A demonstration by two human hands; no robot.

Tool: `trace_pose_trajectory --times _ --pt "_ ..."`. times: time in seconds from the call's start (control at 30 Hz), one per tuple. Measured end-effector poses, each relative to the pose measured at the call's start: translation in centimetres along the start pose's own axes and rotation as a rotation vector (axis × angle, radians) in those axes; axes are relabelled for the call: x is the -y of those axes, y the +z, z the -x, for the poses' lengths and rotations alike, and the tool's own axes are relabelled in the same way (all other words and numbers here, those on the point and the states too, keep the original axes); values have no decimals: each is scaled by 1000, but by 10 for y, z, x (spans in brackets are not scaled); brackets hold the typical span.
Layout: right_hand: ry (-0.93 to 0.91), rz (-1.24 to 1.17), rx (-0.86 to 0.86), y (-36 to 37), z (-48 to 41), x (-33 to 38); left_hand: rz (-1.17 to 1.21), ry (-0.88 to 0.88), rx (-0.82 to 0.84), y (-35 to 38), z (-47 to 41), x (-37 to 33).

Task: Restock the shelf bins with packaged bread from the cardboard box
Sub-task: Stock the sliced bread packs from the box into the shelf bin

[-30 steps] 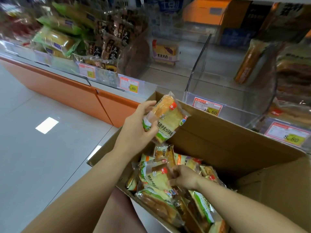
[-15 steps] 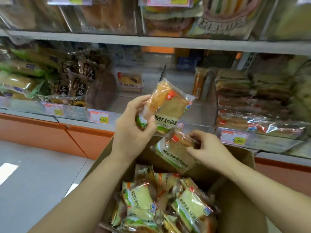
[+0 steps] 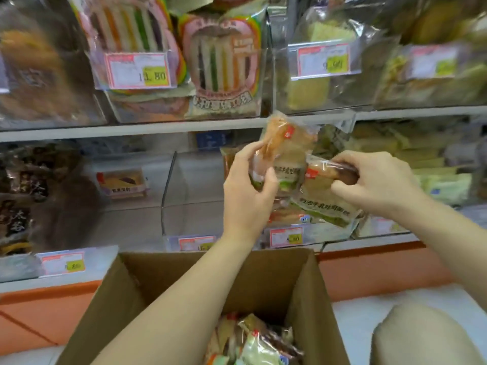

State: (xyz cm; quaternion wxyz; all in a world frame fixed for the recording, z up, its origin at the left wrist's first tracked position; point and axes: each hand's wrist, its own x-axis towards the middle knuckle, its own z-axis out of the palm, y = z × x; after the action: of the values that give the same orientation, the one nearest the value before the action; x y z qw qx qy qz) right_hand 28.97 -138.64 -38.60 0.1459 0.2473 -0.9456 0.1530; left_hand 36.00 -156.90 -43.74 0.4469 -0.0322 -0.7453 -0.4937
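While the left hand [image 3: 245,196] gripped one bread packet [image 3: 290,143] above the cardboard box [image 3: 263,275], the right hand [image 3: 382,180] pinched a second packet [image 3: 324,201] just beside it, also above the box.

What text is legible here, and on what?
"11.80": top-left tag.
"8.80": lower tag, faint.
Top-right tag: number blurred, perhaps "9.90".
Bottom-left tag: blurred, unreadable.
Chinese print on left pack and right pack: too blurred to read.
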Motion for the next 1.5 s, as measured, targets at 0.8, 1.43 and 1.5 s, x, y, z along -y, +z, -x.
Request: trace_pose_trajectory --times 0.8,1.43,1.5 --pt "-387 203 238 94 -46 -89 -928 -202 772 47 -13 63" --pt "-206 192 389 107 -53 -80 -1139 -143 899 59 -14 73" --pt "-205 195 390 111 -54 -84 -1143 -144 912 59 -15 73"
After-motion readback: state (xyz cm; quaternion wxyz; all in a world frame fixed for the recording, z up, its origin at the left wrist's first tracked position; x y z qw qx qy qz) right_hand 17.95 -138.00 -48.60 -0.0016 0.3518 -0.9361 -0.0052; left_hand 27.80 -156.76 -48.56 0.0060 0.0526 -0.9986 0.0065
